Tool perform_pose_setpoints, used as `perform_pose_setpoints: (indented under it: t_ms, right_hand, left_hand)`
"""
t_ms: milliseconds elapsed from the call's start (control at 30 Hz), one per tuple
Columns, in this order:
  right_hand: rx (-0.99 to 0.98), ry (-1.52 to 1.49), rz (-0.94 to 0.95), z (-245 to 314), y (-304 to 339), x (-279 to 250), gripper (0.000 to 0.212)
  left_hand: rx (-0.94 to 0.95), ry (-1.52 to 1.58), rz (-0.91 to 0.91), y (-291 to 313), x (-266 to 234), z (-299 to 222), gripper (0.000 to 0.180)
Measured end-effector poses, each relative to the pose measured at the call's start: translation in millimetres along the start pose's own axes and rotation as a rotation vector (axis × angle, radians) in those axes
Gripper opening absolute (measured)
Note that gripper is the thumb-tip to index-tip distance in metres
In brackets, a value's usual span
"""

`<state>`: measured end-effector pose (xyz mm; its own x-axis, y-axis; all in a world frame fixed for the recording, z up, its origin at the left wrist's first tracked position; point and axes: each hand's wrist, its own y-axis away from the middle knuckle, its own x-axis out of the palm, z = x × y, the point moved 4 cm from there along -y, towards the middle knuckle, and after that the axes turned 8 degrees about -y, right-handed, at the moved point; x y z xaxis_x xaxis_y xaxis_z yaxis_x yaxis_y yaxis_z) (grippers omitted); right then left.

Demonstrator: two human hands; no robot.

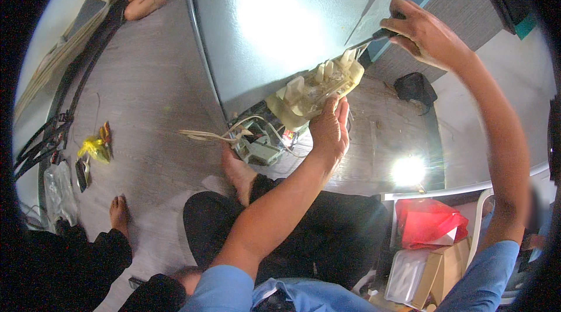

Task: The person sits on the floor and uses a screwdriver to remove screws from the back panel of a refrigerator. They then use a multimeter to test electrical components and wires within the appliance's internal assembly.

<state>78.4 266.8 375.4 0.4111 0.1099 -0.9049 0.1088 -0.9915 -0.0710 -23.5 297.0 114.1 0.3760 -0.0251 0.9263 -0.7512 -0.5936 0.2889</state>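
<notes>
A yellowed translucent plastic housing (315, 91) with raised ribs sits at the lower edge of a large pale blue-grey panel (234, 66). My left hand (331, 130) grips the housing from below, its thumb pressed on the near face and the other fingers partly hidden behind. In my right hand (429, 33) is a screwdriver (383, 35) with a dark handle, held at the far right. Its shaft points left toward the housing's right end; I cannot tell whether the tip touches. White wires (204, 134) and a grey-green component (260, 152) show just below the housing.
A bright lamp (409, 170) shines from the floor to the right. Nearby stands a shelf with a red bag (429, 223) and cardboard box (450, 271). A yellow bag (94, 149) and black cables (44, 137) lie left. Another person's bare foot (119, 214) and, farther off, legs are visible.
</notes>
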Motion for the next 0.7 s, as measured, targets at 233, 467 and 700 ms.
perform_pose_setpoints:
  t_ms: [233, 467, 700]
  right_hand:
    - [-0.026, 0.038, -0.107, -11.0, 13.6, 31.0, 0.031]
    - [0.224, -0.103, 0.162, -25.9, 7.5, 37.5, 0.033]
    - [0.056, -0.038, 0.095, -26.2, -6.0, 33.6, 0.034]
  left_hand:
    - [-0.078, 0.045, -0.048, 2.1, 0.9, 6.2, 0.061]
    - [-0.051, 0.024, -0.022, -7.7, -10.3, 4.3, 0.062]
    - [-0.034, -0.001, -0.005, 3.2, 1.7, 0.3, 0.064]
